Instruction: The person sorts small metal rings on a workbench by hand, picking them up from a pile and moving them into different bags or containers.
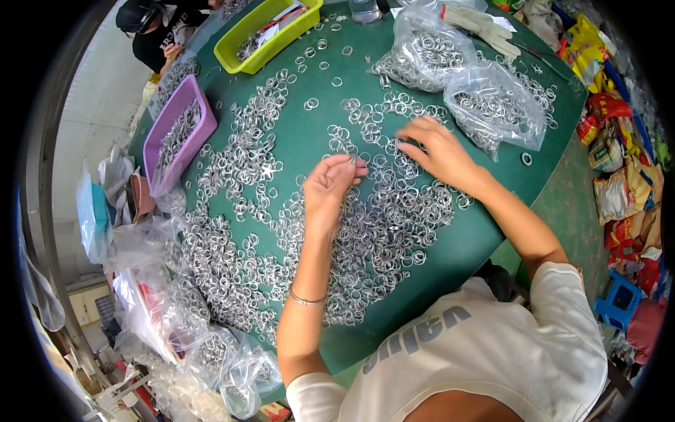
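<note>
Many small silver metal rings (380, 232) lie in a loose heap across the green table (450, 260). My left hand (329, 181) is over the heap's far edge, its fingers curled and pressed together. A ring shows at its fingertips, but whether others are inside the closed fingers is hidden. Farther right, my right hand (437, 151) reaches low over another cluster of rings, thumb and fingers apart and slightly blurred. Nothing can be seen in its grip.
A purple basket (204, 130) and a yellow-green basket (313, 21) hold rings. Clear plastic bags of rings (492, 105) lie far right, beside a white glove (481, 28). Another person (165, 39) is at the far left. A blue stool (619, 299) stands on the right.
</note>
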A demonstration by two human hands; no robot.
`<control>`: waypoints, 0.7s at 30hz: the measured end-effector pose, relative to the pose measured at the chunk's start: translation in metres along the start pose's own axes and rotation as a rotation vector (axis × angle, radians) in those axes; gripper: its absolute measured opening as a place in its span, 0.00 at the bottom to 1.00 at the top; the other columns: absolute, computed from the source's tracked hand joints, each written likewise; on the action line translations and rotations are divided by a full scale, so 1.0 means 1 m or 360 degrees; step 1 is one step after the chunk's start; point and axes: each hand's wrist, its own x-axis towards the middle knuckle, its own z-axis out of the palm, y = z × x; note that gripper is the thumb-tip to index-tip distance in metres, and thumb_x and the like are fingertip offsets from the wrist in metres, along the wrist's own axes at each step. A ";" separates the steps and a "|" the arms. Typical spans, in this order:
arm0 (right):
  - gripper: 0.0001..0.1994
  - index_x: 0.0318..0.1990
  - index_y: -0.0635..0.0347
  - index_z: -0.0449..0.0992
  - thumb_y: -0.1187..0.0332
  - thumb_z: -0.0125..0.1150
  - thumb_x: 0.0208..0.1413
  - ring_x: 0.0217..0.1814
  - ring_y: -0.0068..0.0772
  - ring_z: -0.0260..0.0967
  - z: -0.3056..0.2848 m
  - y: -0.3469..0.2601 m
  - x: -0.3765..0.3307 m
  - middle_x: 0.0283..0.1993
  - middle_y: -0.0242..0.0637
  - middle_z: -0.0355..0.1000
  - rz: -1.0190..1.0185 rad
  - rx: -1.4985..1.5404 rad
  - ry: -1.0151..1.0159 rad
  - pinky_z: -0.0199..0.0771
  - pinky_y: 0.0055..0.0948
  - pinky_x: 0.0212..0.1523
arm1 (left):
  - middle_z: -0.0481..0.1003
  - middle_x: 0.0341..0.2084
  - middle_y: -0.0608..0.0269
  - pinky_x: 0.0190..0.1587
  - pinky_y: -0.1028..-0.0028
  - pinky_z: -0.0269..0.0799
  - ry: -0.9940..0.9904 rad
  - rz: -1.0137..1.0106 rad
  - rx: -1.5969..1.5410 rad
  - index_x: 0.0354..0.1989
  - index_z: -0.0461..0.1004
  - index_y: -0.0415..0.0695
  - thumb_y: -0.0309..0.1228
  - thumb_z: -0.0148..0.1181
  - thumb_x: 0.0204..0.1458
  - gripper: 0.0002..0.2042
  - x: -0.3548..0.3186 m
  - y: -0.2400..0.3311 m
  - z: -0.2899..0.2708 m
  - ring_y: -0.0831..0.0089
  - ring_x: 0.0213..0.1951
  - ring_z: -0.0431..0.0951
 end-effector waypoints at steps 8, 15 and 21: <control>0.06 0.33 0.62 0.73 0.74 0.63 0.47 0.32 0.24 0.65 -0.002 -0.004 0.010 0.28 0.30 0.69 0.0336 0.0338 -0.0188 0.65 0.25 0.35 | 0.72 0.36 0.53 0.41 0.71 0.74 0.0017 -0.0246 -0.0563 0.51 0.65 0.30 0.18 0.42 0.51 0.17 -0.021 0.001 -0.009 0.66 0.41 0.74; 0.08 0.43 0.64 0.71 0.73 0.48 0.59 0.31 0.20 0.66 -0.035 0.006 -0.014 0.32 0.32 0.69 0.1299 0.2316 -0.0242 0.67 0.18 0.32 | 0.69 0.26 0.68 0.25 0.84 0.59 0.0055 -0.0018 0.0609 0.40 0.75 0.36 0.25 0.48 0.57 0.09 -0.007 -0.014 0.001 0.85 0.25 0.65; 0.09 0.44 0.61 0.69 0.73 0.48 0.58 0.40 0.27 0.66 -0.028 -0.036 -0.022 0.38 0.34 0.67 0.0684 0.1557 -0.0401 0.67 0.23 0.38 | 0.68 0.26 0.67 0.26 0.85 0.62 -0.0021 -0.0862 -0.0746 0.45 0.69 0.35 0.29 0.45 0.59 0.11 0.001 0.000 0.060 0.83 0.23 0.64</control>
